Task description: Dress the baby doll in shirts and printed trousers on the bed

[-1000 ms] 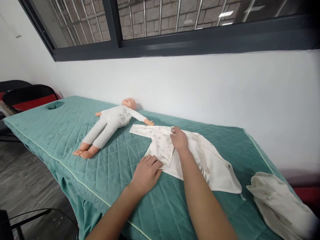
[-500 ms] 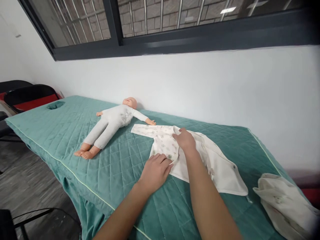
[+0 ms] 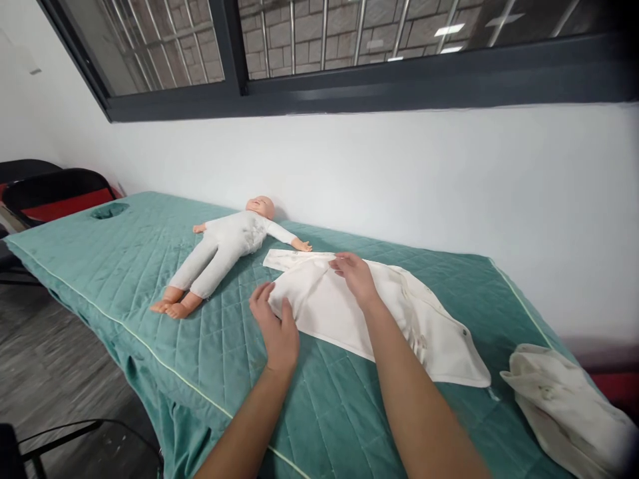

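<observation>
Our left hand (image 3: 274, 327), thumb and fingers apart, meets the white garment (image 3: 335, 307) — spread near the green bed's (image 3: 122, 249) far edge, beside the doll (image 3: 227, 237). Our right hand (image 3: 355, 276) touches the garment's top — pinching or not, we cannot tell.

The garment (image 3: 339, 313) looks matt cloth, the bedcover (image 3: 327, 406) quilted fabric, the doll's head (image 3: 261, 207) smooth plastic.
</observation>
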Demonstrator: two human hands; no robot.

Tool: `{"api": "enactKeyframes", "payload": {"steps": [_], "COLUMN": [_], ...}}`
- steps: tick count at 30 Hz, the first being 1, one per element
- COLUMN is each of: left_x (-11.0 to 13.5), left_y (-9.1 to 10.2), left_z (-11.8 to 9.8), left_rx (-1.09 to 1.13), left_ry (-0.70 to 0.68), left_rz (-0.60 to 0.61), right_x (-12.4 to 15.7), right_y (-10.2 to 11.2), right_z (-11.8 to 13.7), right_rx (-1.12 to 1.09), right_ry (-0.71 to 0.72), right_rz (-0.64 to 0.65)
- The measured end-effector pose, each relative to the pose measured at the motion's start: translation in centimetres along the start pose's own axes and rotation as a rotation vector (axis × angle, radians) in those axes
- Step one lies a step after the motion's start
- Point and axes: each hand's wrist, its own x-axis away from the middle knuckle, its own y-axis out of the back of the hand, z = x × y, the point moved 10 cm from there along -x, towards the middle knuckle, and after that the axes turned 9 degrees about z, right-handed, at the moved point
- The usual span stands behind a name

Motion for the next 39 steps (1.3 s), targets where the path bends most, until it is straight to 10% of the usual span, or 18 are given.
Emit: {"api": "enactKeyframes", "payload": {"steps": [7,14,19,23,26,30,36,39], "left_x": [1.1,1.4,1.5,1.6,1.6,1.6,1.5,1.5], "left_y": [-6.2,-6.5,-6.4,-6.6,-6.7,-6.8,-7.0,-7.0], "left_z": [-2.0,-1.9,-2.3,-2.2,-2.0,-1.5,-0.7,-0.5], "left_rx": [-0.271,-0.400,-0.379,-0.371,-0.340,-0.322,-0.315,-0.314], "left_ry": [-0.190,-0.205,-0.229,-0.225,-0.199,-0.150,-0.110,-0.085], "left_rz": [0.477,0.494,0.498,0.526,0.544,0.567,0.583,0.594], "right_x": [0.2,2.9,6.0,8.7,10.2,10.8,12.8,12.4], "right_y": [-1.9,-1.5,8.4,18.5,21.9,20.0,10.0,11.1], "right_z": [0.5,2.5,3.6,-0.4,-3.6,-3.4,2.7,3.9], "right_rx": [0.324,0.517,0.714,0.845,0.850,0.796,0.155,0.120], "right_ry": [0.097,0.139,0.045,-0.319,-0.507,-0.475,-0.249,-0.143], "right_rz": [0.048,0.119,-0.042,-0.155,-0.097,0.044,0.524,0.418]}}
